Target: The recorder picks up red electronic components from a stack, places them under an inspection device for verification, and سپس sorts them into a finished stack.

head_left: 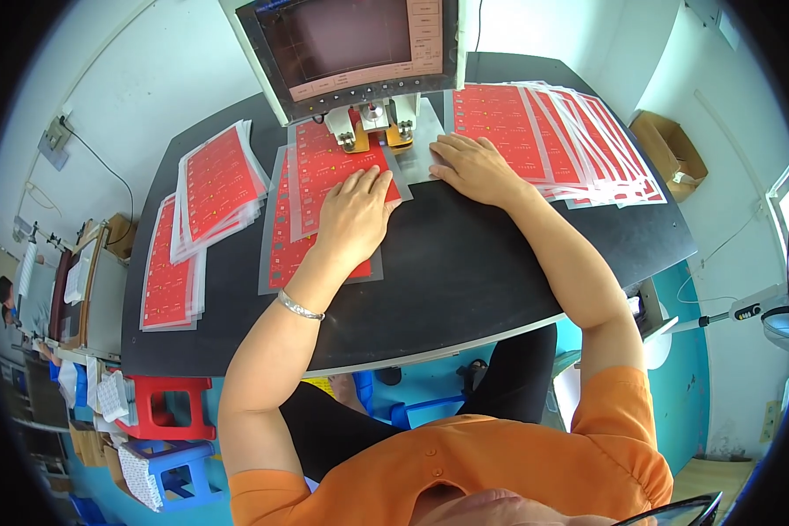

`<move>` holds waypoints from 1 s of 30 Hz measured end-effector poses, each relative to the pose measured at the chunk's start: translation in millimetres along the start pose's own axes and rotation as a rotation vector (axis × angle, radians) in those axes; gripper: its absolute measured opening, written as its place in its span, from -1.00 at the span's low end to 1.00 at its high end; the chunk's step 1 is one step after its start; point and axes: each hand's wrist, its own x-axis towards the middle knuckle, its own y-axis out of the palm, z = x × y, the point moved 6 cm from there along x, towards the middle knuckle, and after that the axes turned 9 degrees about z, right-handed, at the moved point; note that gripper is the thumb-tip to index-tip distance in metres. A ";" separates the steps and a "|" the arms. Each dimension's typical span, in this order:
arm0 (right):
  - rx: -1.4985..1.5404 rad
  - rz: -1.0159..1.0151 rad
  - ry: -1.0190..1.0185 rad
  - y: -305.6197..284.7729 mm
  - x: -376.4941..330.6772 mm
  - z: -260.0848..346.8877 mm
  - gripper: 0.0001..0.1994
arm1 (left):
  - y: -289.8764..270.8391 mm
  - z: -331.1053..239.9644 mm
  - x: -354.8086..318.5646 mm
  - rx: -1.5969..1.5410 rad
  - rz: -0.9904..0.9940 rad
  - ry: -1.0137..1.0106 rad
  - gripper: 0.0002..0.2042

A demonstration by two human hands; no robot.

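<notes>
Left hand [357, 215] and right hand [480, 168] lie loosely open on the near side of the machine head [374, 114], clasping nothing.
The left rests over the upper red sheet [316, 184] beneath the head, seemingly keeping it flat; the right reaches the metal plate [422, 145], perhaps steadying itself, though fingertip contact is unclear. The left stack [223, 180] and right stack [579, 140] flank them, likely for easy reach.
</notes>
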 end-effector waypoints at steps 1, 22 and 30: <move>0.010 0.036 0.037 -1.0 -0.4 -3.9 -0.53 | 1.4 1.1 0.2 0.000 0.001 0.001 -0.60; 0.054 0.053 0.068 -5.6 -11.3 -24.5 -0.58 | -35.1 28.4 -12.7 -0.217 0.226 -0.118 -0.73; 0.060 0.062 0.069 -5.2 -8.2 -21.3 -0.59 | -5.3 46.4 10.3 0.015 -0.029 -0.071 -0.65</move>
